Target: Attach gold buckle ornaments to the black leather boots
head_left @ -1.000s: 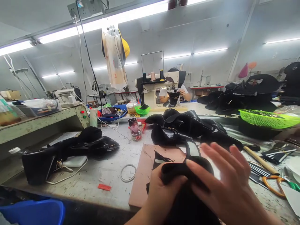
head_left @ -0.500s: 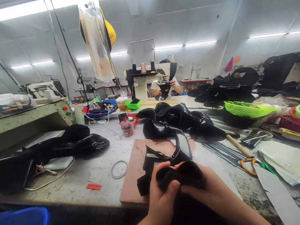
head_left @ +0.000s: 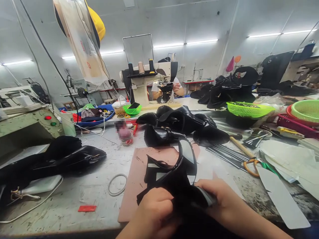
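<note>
A black boot upper (head_left: 171, 177) of soft, suede-like material, with a pale lining (head_left: 187, 156) showing along its far part, lies partly on a pink board (head_left: 133, 186) and reaches towards me. My left hand (head_left: 157, 207) is closed on its near left side, fingers curled into the dark material. Its right edge, where a grey-white inner face shows, is gripped by my right hand (head_left: 219, 196) with the thumb on top. The near end of the upper merges into deep black, so its lower outline is hidden.
More black boot uppers (head_left: 164, 136) lie behind the board and at left (head_left: 74, 159). On the right are a hammer (head_left: 241, 147), orange-handled scissors (head_left: 251, 167), dark strips (head_left: 226, 156) and a white card piece (head_left: 281, 196). Across the table a person works at a sewing machine (head_left: 161, 76).
My hands have moved apart and lower. The rolled black part between them has been opened out, baring a grey-white inner face on the right. The view has shifted to the right.
</note>
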A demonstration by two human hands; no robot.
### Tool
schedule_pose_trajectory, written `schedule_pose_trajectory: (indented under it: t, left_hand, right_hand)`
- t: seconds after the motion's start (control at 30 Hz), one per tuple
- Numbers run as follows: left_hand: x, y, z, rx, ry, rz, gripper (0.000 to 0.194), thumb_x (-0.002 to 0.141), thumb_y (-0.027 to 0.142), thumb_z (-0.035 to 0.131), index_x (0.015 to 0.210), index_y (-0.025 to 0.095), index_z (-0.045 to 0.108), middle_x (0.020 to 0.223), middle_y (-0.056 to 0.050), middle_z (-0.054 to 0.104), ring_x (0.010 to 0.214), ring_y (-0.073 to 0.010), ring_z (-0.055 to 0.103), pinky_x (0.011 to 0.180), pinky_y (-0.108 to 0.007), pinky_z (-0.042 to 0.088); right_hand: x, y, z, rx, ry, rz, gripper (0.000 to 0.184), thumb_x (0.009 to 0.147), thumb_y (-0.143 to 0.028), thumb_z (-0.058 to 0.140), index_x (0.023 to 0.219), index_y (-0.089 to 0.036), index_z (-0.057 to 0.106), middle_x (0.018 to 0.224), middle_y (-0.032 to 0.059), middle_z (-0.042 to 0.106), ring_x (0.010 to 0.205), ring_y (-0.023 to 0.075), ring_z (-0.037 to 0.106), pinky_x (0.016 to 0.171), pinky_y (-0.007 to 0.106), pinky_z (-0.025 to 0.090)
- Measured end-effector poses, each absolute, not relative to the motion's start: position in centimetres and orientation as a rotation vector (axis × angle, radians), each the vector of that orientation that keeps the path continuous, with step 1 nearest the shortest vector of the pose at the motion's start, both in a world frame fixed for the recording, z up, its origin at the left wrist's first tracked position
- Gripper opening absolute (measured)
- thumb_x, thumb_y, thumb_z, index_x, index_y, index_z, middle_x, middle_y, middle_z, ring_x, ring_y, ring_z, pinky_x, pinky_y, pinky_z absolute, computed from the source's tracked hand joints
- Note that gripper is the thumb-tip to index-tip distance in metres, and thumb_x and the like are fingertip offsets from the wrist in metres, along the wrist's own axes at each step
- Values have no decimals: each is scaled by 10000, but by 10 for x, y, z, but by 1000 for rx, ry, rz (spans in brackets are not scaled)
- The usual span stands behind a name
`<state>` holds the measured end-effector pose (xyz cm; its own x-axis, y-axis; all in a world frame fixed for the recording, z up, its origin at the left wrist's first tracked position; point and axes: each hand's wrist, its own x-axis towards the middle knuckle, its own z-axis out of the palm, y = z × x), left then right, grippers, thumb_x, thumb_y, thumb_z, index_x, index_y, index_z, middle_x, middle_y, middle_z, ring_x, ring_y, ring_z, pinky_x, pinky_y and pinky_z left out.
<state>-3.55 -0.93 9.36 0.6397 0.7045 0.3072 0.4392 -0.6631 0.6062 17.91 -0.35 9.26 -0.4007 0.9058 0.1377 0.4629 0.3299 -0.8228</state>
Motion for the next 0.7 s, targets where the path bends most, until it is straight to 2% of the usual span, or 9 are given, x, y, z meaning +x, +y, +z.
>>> schedule_pose_trajectory:
  t: [0.07, 0.23, 0.33, 0.4, 0.47, 0.6, 0.7]
  left_hand:
    - [-35, -10, 91, 2559, 847, 750, 136, 778, 134, 536, 669, 177, 607, 687, -72, 655, 702, -198, 596, 625, -279, 467]
    - [-36, -9, 86, 2262, 999, 655, 79, 702, 145, 677, 709, 189, 612, 831, -31, 665, 721, -158, 604, 637, -220, 462]
    - [-34, -11, 79, 1988, 1082, 672, 220, 674, 104, 658, 864, 205, 611, 910, -15, 656, 779, -158, 601, 687, -212, 462]
    - [-32, -13, 74, 1904, 1086, 683, 292, 677, 91, 621, 941, 213, 604, 922, -14, 649, 818, -168, 590, 728, -225, 457]
    - [-31, -14, 70, 1850, 1080, 695, 265, 681, 98, 610, 920, 213, 611, 900, -9, 642, 823, -169, 576, 745, -231, 447]
    - [-30, -13, 67, 1715, 1102, 694, 156, 671, 131, 633, 806, 193, 588, 808, 10, 618, 755, -151, 542, 692, -222, 425]
    - [-30, -12, 66, 1615, 1091, 705, 129, 654, 141, 634, 737, 184, 544, 738, 26, 586, 694, -134, 512, 625, -211, 395]
  right_hand:
    - [177, -4, 90, -1182, -2039, 1020, 91, 736, -227, 575, 684, -164, 616, 611, -10, 606, 574, 134, 537, 529, 216, 420]
    - [177, -2, 92, -1238, -2077, 1118, 74, 723, -201, 586, 788, -183, 617, 727, -8, 640, 682, 152, 563, 627, 234, 443]
    - [177, -4, 94, -1305, -2052, 1092, 182, 692, -210, 625, 871, -206, 591, 793, -10, 635, 742, 167, 562, 675, 253, 447]
    - [176, -5, 92, -1309, -2017, 1087, 192, 705, -258, 632, 879, -208, 570, 807, -4, 620, 761, 174, 556, 693, 265, 446]
    - [176, -5, 89, -1266, -1988, 1101, 142, 773, -337, 575, 795, -199, 549, 768, 3, 591, 740, 171, 540, 684, 270, 440]
    - [176, -6, 84, -1119, -1954, 1170, 411, 887, -488, 373, 628, -183, 466, 657, -2, 488, 635, 144, 469, 600, 256, 415]
    - [180, -8, 87, -1080, -1946, 1317, 418, 852, -534, 433, 661, -172, 521, 654, -5, 509, 635, 143, 487, 587, 242, 422]
